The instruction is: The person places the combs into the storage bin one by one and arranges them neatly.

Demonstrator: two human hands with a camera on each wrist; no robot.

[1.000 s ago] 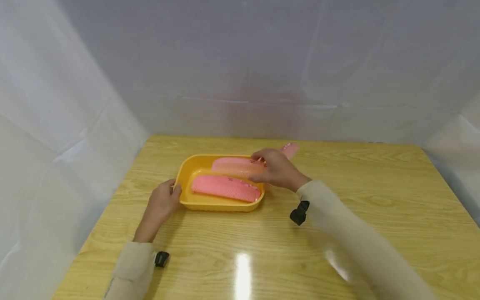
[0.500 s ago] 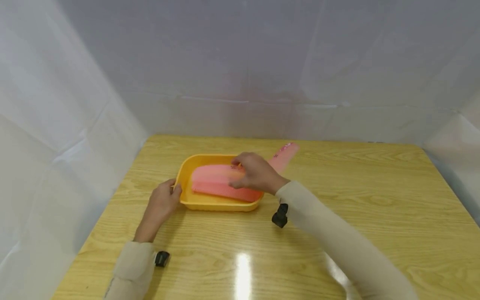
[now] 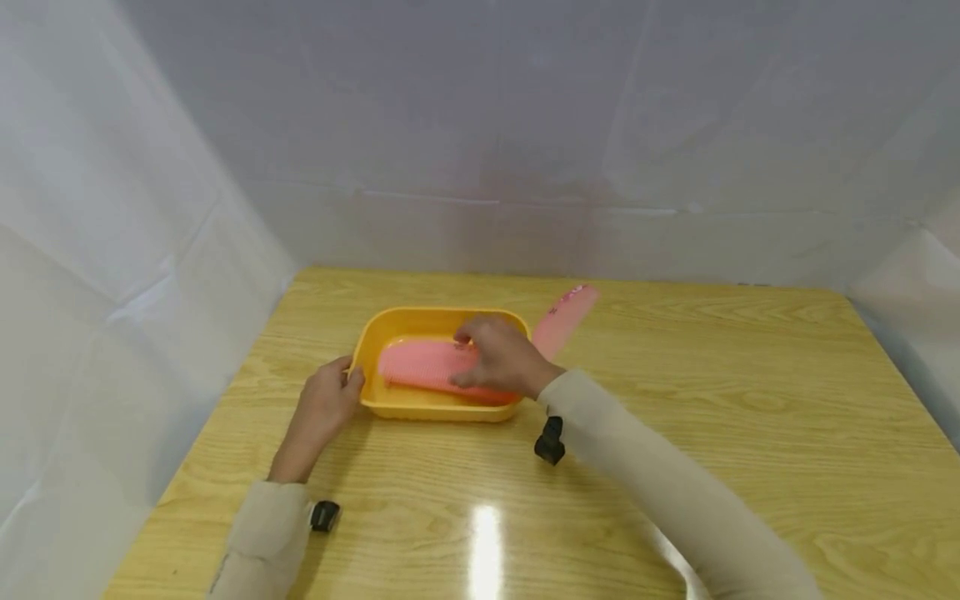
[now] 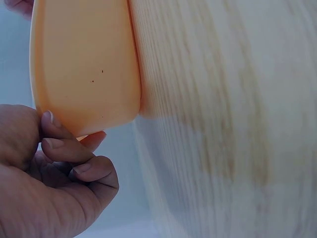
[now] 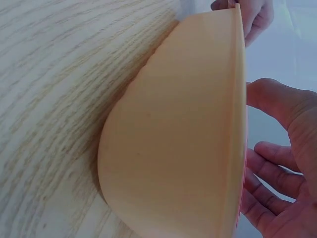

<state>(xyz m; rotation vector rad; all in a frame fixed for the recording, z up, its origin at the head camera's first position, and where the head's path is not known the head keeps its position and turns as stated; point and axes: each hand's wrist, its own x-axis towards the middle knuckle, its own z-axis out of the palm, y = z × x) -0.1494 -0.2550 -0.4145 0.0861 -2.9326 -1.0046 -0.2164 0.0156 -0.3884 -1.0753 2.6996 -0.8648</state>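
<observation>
A yellow plastic basket [image 3: 427,412] stands on the wooden table. My left hand [image 3: 322,412] pinches its left end at the rim; in the left wrist view the thumb and fingers meet at the corner. Over the basket's right half, my right hand [image 3: 502,354] grips a pink comb [image 3: 416,360] across its width, thumb on the near edge and fingers on the far one. Another pink comb lies beneath it in the basket, mostly covered. The right wrist view shows the basket's outer wall [image 5: 173,129] hiding the fingertips.
One more pink comb [image 3: 566,321] lies slanted just right of the basket, partly behind it and my right hand. Pale sheeting [image 3: 487,150] closes off the table's back and both sides. Small black cameras [image 3: 550,442] sit at my wrists.
My right hand has moved left and slightly down with its comb, which now overlaps the comb in the basket. More of the comb outside shows. My left hand stays at the basket.
</observation>
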